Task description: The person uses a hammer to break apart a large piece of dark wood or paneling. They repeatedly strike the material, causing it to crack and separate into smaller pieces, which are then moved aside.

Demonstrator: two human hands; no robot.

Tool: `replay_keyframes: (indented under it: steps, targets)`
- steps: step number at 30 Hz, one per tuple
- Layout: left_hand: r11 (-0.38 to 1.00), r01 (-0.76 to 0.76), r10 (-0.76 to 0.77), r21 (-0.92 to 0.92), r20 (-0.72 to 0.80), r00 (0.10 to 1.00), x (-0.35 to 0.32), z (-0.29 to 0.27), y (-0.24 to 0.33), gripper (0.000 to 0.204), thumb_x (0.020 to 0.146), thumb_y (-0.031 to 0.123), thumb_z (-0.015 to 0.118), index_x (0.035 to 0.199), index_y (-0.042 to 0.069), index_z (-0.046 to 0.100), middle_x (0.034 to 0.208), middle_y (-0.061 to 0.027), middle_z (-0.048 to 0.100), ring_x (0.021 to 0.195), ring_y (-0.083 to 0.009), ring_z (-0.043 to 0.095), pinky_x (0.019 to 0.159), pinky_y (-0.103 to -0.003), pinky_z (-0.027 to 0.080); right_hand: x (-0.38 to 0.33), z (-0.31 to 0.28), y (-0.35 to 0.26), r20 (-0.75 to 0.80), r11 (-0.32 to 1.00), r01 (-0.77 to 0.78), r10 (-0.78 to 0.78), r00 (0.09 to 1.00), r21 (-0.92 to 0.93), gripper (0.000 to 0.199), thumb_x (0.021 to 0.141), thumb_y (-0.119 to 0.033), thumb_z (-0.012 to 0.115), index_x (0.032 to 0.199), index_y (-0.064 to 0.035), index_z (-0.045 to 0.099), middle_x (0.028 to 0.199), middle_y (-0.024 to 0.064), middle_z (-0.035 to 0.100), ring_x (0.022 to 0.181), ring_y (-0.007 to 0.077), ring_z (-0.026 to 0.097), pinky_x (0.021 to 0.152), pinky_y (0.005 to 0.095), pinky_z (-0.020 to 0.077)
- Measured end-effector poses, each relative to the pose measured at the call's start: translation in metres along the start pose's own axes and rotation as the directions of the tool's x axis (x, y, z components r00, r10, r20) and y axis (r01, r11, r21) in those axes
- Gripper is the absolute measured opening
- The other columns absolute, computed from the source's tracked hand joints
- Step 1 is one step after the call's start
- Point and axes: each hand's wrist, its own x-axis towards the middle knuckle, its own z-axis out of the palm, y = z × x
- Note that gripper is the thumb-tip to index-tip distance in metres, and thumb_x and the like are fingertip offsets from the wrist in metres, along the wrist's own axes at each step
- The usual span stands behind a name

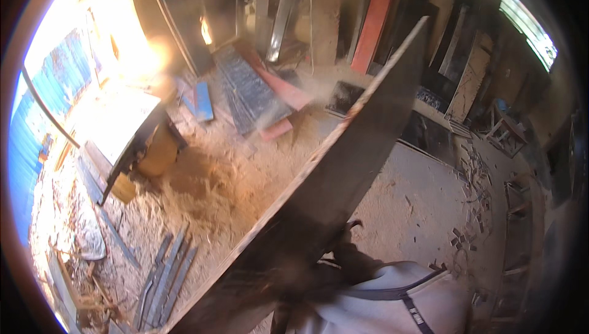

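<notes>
A long, dark-faced wooden board (331,177) with a pale, rough edge stands tilted close in front of me. It runs from the lower left up to the upper right. At its lower right side my right hand (348,245) is dark and partly in shadow, apparently gripping the board's edge, with one finger or the thumb sticking out. My grey sleeve and clothing (392,300) fill the lower edge beside it. My left hand does not show; the board and the dark area at the bottom may hide it.
A sawdust-covered work table (132,113) stands at the left, by a blue corrugated wall (46,113). Dark planks (251,92) lie ahead on the dusty floor. Narrow strips (165,282) lie lower left. Boards, one of them red (374,21), lean at the back. Small offcuts (475,193) litter the right.
</notes>
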Motion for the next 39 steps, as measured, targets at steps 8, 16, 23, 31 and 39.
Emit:
replay_keyframes:
  steps: [8,16,23,31,39]
  targets:
    - [0.845,0.044,-0.123,-0.534,-0.113,0.986,0.011,0.084,0.128,0.054,0.072,0.053,0.086,0.082,0.006,0.061,0.071,-0.0107,0.053,0.066,-0.0313,0.056,0.059,-0.041,0.042,-0.018,-0.049,-0.108,-0.003,0.986,0.006,-0.007,1.000,-0.165,0.051,0.102,-0.046,0.048,0.136,-0.0093,0.060,0.135,0.0130,0.065,0.123,0.0349,0.062,0.100,0.0528,0.0502]
    - [0.737,-0.109,0.335,-0.667,0.221,0.916,0.106,0.118,0.427,0.051,0.071,0.055,0.086,0.089,0.012,0.065,0.083,-0.0062,0.064,0.081,-0.0304,0.066,0.073,-0.043,0.051,0.035,-0.106,-0.227,-0.045,0.955,-0.148,0.141,0.989,-0.259,0.053,0.100,-0.046,0.050,0.136,-0.0088,0.061,0.136,0.0139,0.064,0.124,0.0356,0.061,0.102,0.0536,0.0490]
    - [0.684,-0.245,0.568,-0.687,0.291,0.770,0.145,0.139,0.610,0.055,0.068,0.058,0.086,0.094,0.014,0.069,0.084,-0.0055,0.067,0.081,-0.0286,0.070,0.069,-0.042,0.053,0.091,-0.103,-0.374,-0.025,0.972,-0.090,0.087,0.996,-0.219,0.054,0.099,-0.046,0.052,0.137,-0.0082,0.061,0.138,0.0147,0.063,0.125,0.0362,0.060,0.103,0.0544,0.0479]
    - [0.539,-0.259,0.700,-0.801,0.255,0.667,0.190,0.187,0.687,0.043,0.073,0.050,0.087,0.090,0.014,0.070,0.077,-0.0052,0.066,0.075,-0.0289,0.070,0.063,-0.041,0.054,0.123,-0.123,-0.497,-0.086,0.988,0.034,-0.048,0.995,-0.150,0.056,0.097,-0.046,0.053,0.137,-0.0077,0.061,0.139,0.0156,0.062,0.126,0.0368,0.060,0.105,0.0552,0.0467]
    - [0.361,-0.203,0.612,-0.910,0.067,0.788,0.214,0.297,0.735,0.032,0.064,0.034,0.092,0.078,0.014,0.072,0.067,-0.0054,0.066,0.060,-0.0275,0.067,0.056,-0.039,0.051,0.176,-0.071,-0.619,-0.076,0.961,0.266,-0.272,0.959,-0.079,0.057,0.096,-0.046,0.055,0.137,-0.0071,0.062,0.141,0.0165,0.061,0.126,0.0375,0.059,0.106,0.0560,0.0455]
